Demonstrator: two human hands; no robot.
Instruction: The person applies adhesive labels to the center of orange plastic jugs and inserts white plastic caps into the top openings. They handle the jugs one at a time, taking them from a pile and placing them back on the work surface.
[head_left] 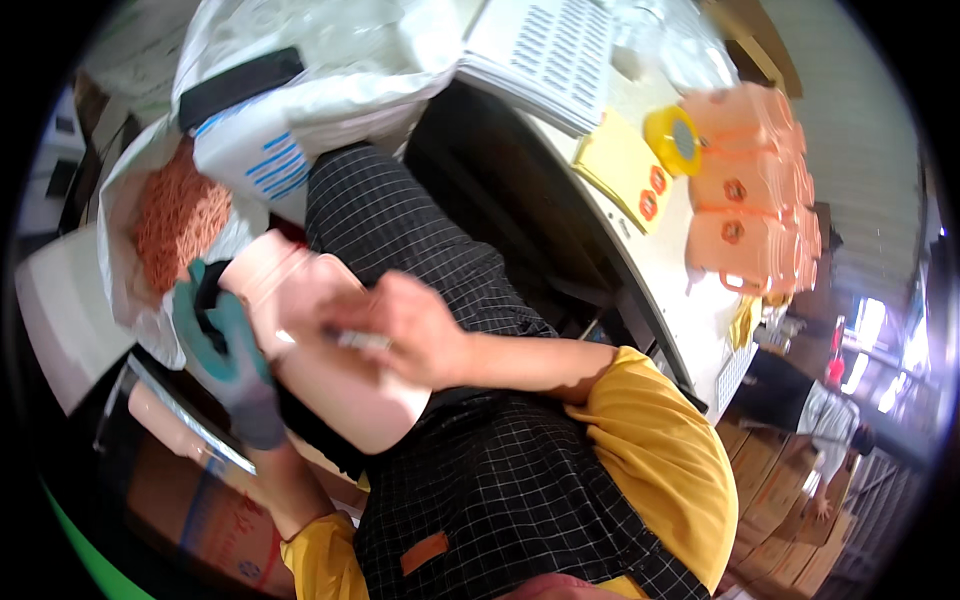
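Leftmost, a white sack (150, 200) lies open on a heap of orange strands (180, 215); beside it the left hand (230, 355), in a teal-and-grey glove, has its fingers wrapped around the edge of a pale pink pouch (340, 400) resting on the checked apron (480, 470) at the lap. Next, the bare right hand (415, 330) lies on the pouch's top, fingertips pinched together on a small blurred item. Rightward, a yellow tape roll (672, 140) and stacked orange packs (750, 190) sit on the white table (670, 280).

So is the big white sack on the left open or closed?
Open: the white sack gapes at its top, and the orange stringy material inside shows. How full it is cannot be told.
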